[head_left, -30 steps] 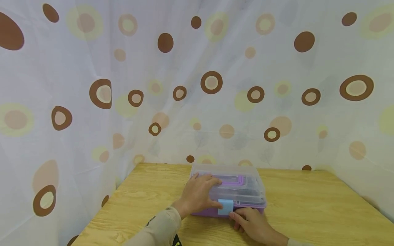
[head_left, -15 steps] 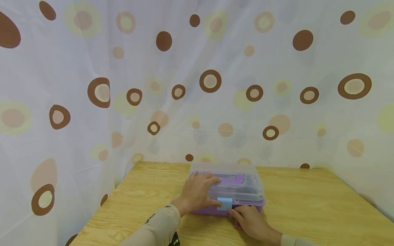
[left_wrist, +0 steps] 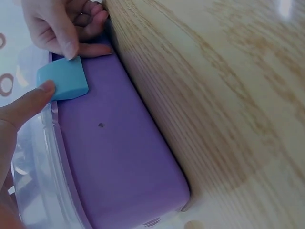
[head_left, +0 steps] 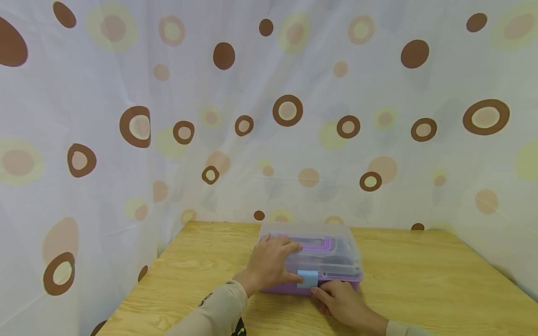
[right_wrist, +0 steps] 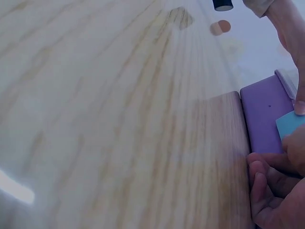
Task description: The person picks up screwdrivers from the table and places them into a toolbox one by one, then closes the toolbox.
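A plastic storage box with a clear lid (head_left: pixel 336 261) and a purple base (left_wrist: pixel 114 143) stands on the wooden table. On its front is a light blue latch (left_wrist: pixel 66 78). My left hand (head_left: pixel 269 263) spreads over the lid, fingers on top by the purple handle (head_left: pixel 325 245), thumb on the latch's upper part. Low at the front, my right hand (head_left: pixel 342 301) holds the latch's free edge at the corner with its thumb. Its index finger lies along the purple wall, and the other fingers are curled, as the right wrist view shows.
The wooden table (head_left: pixel 420 280) extends to both sides of the box and in front of it. A white curtain (head_left: pixel 315 140) with brown and yellow circles hangs behind and along the sides.
Since a second ago the latch's lower edge has risen a little, so the latch looks shorter. The right hand has barely shifted; the left hand stays on the lid.
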A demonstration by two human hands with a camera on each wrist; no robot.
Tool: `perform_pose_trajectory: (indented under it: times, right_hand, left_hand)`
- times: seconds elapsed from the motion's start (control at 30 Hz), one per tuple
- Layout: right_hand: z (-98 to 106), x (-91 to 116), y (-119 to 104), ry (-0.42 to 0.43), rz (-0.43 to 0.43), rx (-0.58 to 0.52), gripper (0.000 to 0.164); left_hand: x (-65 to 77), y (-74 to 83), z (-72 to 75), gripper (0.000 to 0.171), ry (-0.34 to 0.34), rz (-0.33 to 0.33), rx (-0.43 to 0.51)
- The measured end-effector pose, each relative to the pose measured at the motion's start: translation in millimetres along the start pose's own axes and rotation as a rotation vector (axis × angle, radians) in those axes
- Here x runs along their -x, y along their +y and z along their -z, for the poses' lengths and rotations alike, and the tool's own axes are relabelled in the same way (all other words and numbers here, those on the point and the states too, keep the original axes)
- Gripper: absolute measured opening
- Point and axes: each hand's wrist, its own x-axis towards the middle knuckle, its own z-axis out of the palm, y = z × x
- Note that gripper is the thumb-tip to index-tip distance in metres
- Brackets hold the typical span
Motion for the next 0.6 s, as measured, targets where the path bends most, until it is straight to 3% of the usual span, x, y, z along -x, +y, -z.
perform_pose_trajectory:
  times: [0.2,0.37,0.6]
  right_hand:
    - [-1,0,3,-0.037,0.041,0.071,0.012]
    - [3,2,1,-0.102,0.045,0.079,0.017]
    - [30,8,-17,-0.158,0.157,0.202,0.018]
  left_hand:
    - [1.0,-2.5,2.8,0.077,-0.058,-0.036,-0.047]
    - [4.0,-2.2,6.1,0.078,-0.108,-0.068,-0.049]
    - [8.2,-5.4,15.5,0.072,-0.126,-0.083,-0.002]
